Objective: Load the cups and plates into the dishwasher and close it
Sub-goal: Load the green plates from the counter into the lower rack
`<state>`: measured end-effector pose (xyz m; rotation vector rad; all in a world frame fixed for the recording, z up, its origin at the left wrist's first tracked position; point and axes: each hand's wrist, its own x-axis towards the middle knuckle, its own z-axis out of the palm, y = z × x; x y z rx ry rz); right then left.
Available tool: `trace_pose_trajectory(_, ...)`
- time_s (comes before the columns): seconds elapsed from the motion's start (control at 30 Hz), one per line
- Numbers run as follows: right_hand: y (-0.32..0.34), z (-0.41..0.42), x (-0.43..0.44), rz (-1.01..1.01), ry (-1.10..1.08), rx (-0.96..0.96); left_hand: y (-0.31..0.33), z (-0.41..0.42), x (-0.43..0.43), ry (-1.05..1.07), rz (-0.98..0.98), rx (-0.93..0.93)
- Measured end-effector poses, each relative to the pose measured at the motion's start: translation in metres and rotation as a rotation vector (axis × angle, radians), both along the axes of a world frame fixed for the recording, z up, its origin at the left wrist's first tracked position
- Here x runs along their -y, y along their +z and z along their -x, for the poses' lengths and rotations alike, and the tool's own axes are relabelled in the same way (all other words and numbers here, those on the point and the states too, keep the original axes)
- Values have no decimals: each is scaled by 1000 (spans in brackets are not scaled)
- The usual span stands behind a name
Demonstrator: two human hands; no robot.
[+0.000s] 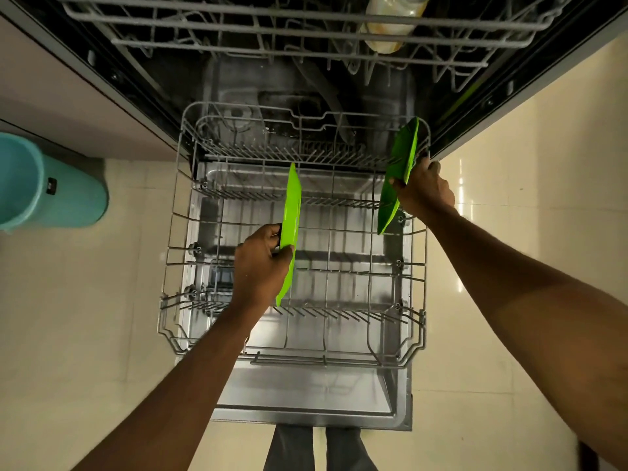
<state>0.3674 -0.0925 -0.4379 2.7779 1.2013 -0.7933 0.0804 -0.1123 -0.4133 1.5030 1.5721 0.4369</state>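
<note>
Two hands each hold a green plate on edge over a pulled-out dishwasher rack.

The left hand (260,263) grips a bright green plate (292,205) at its near edge, thumb on one face and fingers curled round the other. The plate stands upright and edge-on in the middle of the lower rack (289,359); whether it already sits between the tines cannot be told. The right hand (423,190) pinches a second green plate (402,154), tilted, at the rack's far right corner, close to the wire rim. The grey wire rack rests on the open steel dishwasher door (306,392). Above it the upper rack (238,28) holds a pale bottle (394,22). A teal bin (51,185) stands on the tiled floor to the left.
</note>
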Motion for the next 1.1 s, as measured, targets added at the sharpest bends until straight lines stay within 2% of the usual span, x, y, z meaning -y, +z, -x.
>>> trace_pose_trajectory(0.07,13,15,4,-114,-54,12,9,-2,-2,-14,-33,-10)
trace_pose_trajectory(0.1,19,26,4,-164,-72,-47,12,-3,-2,-25,-50,-24)
trace_pose_trajectory(0.2,40,65,4,-246,-99,-403,20,-6,-3,-86,-120,-128)
trace_pose_trajectory(0.3,53,97,1,-247,-220,-622,26,-10,-4,-166,-188,-219)
trace_pose_trajectory(0.43,56,117,-4,-197,-264,-726,36,-17,-8,-266,-275,-331)
trace_pose_trajectory(0.63,58,115,-15,-220,-75,-586,34,-30,-16,-390,-359,-391)
trace_pose_trajectory(0.73,61,103,-15,-215,-3,-432,28,-35,-17,-440,-331,-306)
trace_pose_trajectory(0.9,63,55,-11,-179,23,-234,16,-26,-18,-251,-208,-59)
trace_pose_trajectory(1.1,63,-5,-12,-121,-35,-121,-1,-12,-27,-137,-141,-31)
